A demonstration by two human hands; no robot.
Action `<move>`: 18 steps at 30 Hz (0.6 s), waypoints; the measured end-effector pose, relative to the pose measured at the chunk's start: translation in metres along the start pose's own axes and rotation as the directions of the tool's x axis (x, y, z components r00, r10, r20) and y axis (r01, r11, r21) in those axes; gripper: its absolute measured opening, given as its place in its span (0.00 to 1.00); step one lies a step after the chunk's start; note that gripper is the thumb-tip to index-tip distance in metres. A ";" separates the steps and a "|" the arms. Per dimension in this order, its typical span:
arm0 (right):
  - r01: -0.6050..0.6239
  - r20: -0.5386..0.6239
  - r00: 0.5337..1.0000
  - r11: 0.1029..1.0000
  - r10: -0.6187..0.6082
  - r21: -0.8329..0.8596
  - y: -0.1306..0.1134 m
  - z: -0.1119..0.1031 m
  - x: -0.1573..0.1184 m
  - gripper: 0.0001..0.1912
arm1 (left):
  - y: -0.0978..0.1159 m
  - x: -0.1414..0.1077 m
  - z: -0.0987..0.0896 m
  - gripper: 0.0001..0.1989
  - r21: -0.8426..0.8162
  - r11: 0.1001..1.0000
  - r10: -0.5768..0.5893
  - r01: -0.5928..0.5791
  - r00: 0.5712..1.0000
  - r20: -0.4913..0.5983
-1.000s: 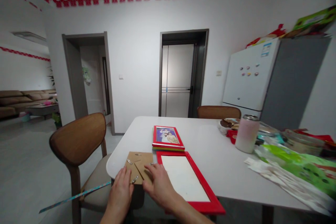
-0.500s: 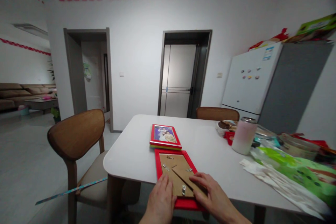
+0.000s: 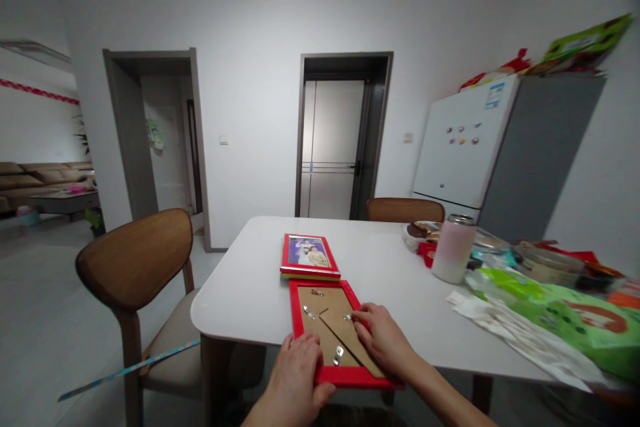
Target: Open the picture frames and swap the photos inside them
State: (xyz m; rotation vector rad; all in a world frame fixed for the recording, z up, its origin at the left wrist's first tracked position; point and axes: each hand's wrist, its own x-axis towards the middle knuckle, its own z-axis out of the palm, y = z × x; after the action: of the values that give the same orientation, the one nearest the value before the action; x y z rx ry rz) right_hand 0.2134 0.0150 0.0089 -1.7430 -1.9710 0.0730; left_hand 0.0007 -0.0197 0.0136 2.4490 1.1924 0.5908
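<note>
A red picture frame (image 3: 325, 378) lies face down at the table's front edge, its lower end jutting past it. Its brown backing board (image 3: 327, 327) has a slanted stand flap lying flat and several small metal clips. My left hand (image 3: 300, 370) grips the lower left corner, fingers over the left side and thumb by the bottom edge. With fingertips bent together, my right hand (image 3: 383, 337) touches the metal clip (image 3: 348, 317) on the right side. Just beyond lies a stack of framed photos (image 3: 310, 255), the top one red-rimmed and face up.
On the white table's (image 3: 240, 280) right stand a pink-white tumbler (image 3: 454, 250), a green package (image 3: 565, 320), white cloth or tissue (image 3: 520, 337) and food containers (image 3: 550, 265). A wooden chair (image 3: 137, 257) with a patterned strip (image 3: 130, 368) across it is at left; another chair (image 3: 406, 209) stands behind.
My right hand has moved up from the lower part of the backing to the right-hand clip. My left hand has slid down and left, off the backing, to the frame's corner.
</note>
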 end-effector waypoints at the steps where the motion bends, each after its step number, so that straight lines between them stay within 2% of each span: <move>1: 0.004 0.007 1.000 1.000 -0.004 -0.030 0.001 0.001 0.005 0.17 | -0.001 0.000 0.000 0.20 0.002 1.000 -0.007 0.007 1.000 0.003; 5: 0.027 0.032 0.999 0.997 -0.025 -0.073 0.002 0.005 0.014 0.16 | 0.000 -0.001 -0.002 0.25 0.017 0.999 -0.029 0.029 0.999 0.019; 14: 0.037 0.055 0.998 0.999 -0.039 0.029 0.005 0.004 0.006 0.18 | 0.002 -0.001 -0.003 0.26 0.013 0.998 -0.063 0.063 0.998 0.016; 18: 0.097 0.080 0.992 0.995 -0.095 -0.015 0.002 0.001 0.011 0.17 | -0.002 -0.003 -0.004 0.28 0.027 0.998 -0.063 0.061 0.997 0.051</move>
State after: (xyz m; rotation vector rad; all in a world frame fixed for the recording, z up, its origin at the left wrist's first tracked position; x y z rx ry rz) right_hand 0.2142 0.0258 0.0106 -1.6780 -2.1157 0.0913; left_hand -0.0044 -0.0203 0.0152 2.4233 1.2581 0.4947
